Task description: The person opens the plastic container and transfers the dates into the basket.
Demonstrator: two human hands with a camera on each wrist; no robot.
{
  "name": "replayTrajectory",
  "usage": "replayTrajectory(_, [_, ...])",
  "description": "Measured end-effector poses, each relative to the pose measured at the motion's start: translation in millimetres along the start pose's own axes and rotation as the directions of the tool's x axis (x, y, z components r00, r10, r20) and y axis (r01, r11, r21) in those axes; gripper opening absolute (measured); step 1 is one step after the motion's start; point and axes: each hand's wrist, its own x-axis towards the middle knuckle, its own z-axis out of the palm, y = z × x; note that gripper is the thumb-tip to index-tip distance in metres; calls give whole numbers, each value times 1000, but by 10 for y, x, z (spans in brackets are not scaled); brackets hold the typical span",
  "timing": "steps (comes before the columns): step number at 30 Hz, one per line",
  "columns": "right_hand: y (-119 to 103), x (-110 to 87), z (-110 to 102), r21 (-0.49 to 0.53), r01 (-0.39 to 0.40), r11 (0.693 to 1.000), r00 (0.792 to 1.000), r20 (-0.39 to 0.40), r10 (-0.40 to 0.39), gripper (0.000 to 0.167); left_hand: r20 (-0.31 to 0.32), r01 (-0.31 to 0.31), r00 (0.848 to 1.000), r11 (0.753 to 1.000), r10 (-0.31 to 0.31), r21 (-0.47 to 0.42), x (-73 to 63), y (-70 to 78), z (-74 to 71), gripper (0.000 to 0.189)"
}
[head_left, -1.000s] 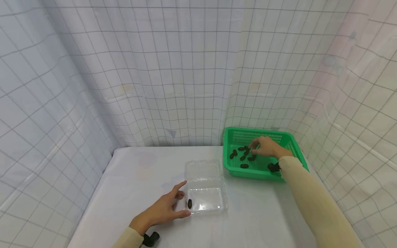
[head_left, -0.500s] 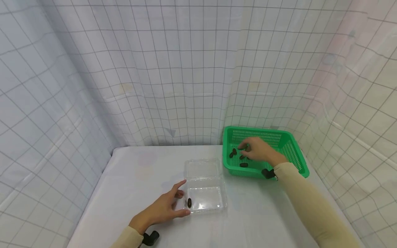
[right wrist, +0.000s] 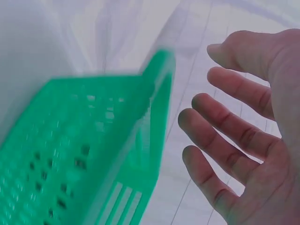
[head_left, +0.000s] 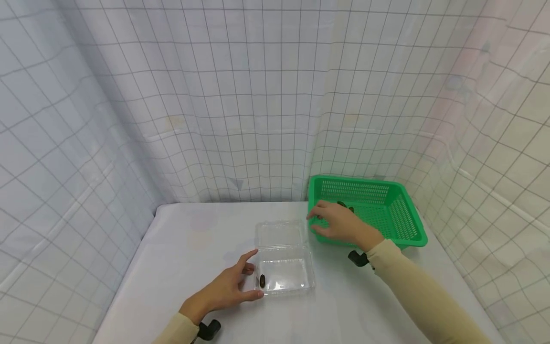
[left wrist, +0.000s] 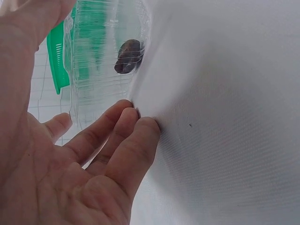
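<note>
A clear plastic clamshell box [head_left: 285,274] lies with its lid [head_left: 281,234] folded back, away from the person. Inside its left end rests one dark brown oval piece, like a date [left wrist: 128,56]. My left hand [head_left: 225,289] spans that end, thumb by the front corner and index fingertip near the hinge; other fingertips touch the lower edge in the left wrist view. My right hand [head_left: 341,224] is over the left rim of the green basket [head_left: 404,210], fingers spread, with nothing visible between them in the right wrist view. It hides part of the basket's contents.
A few more dark pieces [head_left: 341,204] show on the basket floor behind the right hand. White cloth [head_left: 193,248] covers the table. Grid-patterned white curtains [head_left: 258,119] enclose the back and both sides, close behind the basket.
My right hand has moved left and toward the person, from inside the basket to its left rim. My left hand, the clamshell box and the piece in it have stayed put.
</note>
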Motion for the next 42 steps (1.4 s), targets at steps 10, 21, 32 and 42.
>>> replayTrajectory(10, [-448,51,257,46,194,980,980,29,-195,19,0,5,1000,1000,-5,1,17,-16,13,115])
replayTrajectory(21, [-731,221,560,135,234,963,916,302,-265,31,3,8,1000,1000,-8,6,10,-38,27,114])
replayTrajectory(32, [-875,415,806,198,264,944,827,457,-327,37,4,-5,1000,1000,5,-3,-2,-3,2,113])
replayTrajectory(42, [-890,559,961,211,304,929,773,515,-370,37,5,-17,1000,1000,17,-5,23,-37,19,114])
